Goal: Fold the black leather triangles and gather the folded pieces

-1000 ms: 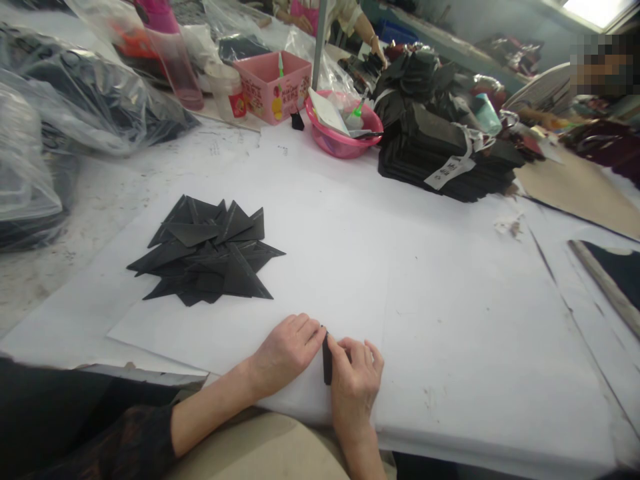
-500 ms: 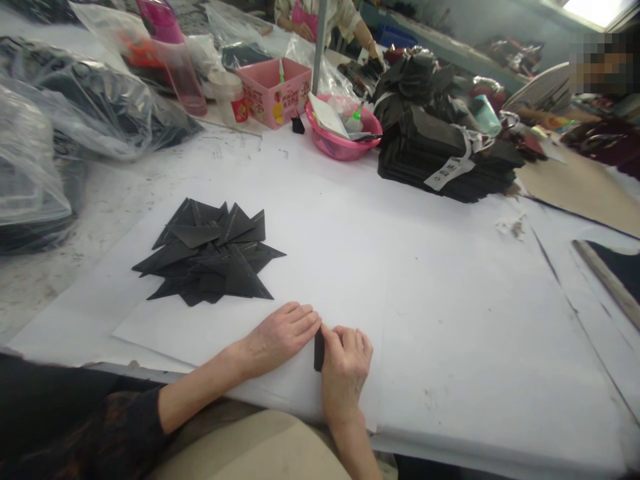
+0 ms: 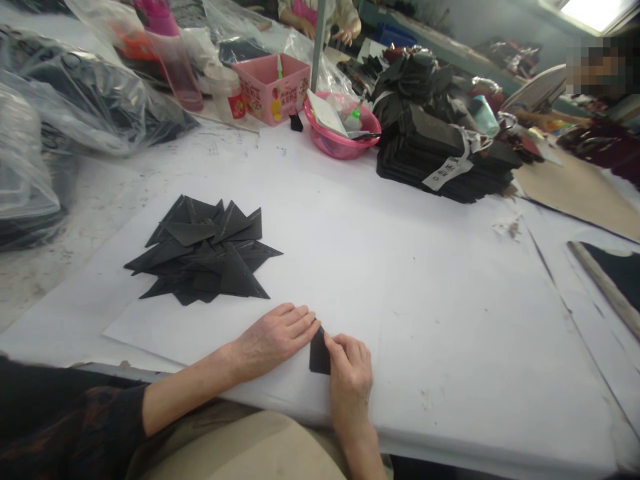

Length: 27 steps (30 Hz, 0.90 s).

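Near the table's front edge, a small dark piece of flat black material lies on white paper between my hands. My left hand rests palm down, fingers stretched out together, with their tips at the top corner of this piece. My right hand pinches the piece's right edge between thumb and curled fingers, covering that side. A layered pile of black folded triangular pieces sits to the far left of my hands, its points sticking out all around.
At the back stand a pink bottle, a pink box, a pink basin and a tied stack of black pieces. Plastic-wrapped bundles lie at left. Beyond the table, a co-worker's hand shows.
The black piece between my hands shows wider now, where only a narrow strip showed before. My right hand has shifted slightly right and down; my left hand keeps its fingertips at the top corner.
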{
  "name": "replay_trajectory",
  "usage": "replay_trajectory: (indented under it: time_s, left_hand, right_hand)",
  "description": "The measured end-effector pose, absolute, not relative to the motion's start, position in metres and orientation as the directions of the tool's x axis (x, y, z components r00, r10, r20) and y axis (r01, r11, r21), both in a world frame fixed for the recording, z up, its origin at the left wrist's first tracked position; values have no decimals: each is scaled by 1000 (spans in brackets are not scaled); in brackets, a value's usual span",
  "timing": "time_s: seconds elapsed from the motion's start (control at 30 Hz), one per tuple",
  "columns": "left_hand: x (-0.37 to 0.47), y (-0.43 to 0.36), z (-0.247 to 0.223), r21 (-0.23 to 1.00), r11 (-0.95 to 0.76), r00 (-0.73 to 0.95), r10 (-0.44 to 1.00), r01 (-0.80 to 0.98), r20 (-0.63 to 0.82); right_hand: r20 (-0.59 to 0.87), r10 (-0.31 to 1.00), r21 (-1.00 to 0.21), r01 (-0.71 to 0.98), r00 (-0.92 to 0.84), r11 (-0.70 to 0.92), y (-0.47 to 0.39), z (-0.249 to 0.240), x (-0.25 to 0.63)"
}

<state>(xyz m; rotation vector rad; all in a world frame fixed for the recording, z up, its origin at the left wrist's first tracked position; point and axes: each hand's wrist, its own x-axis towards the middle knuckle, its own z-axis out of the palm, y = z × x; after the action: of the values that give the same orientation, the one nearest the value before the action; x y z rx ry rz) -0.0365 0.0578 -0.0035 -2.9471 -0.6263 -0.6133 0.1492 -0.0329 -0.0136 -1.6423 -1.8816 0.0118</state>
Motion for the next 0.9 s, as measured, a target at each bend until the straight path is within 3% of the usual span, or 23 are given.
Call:
replay_trajectory:
  time_s: [0.3, 0.9]
  left_hand:
    - [-35, 56, -5, -30, -909, 844, 372, 415, 385]
    - [-35, 53, -1, 25, -925, 866, 365, 380, 341]
  right_hand:
    - [410, 911, -408, 887, -36, 218, -35, -13, 146]
    - [426, 904, -421, 876, -40, 237, -47, -11, 163]
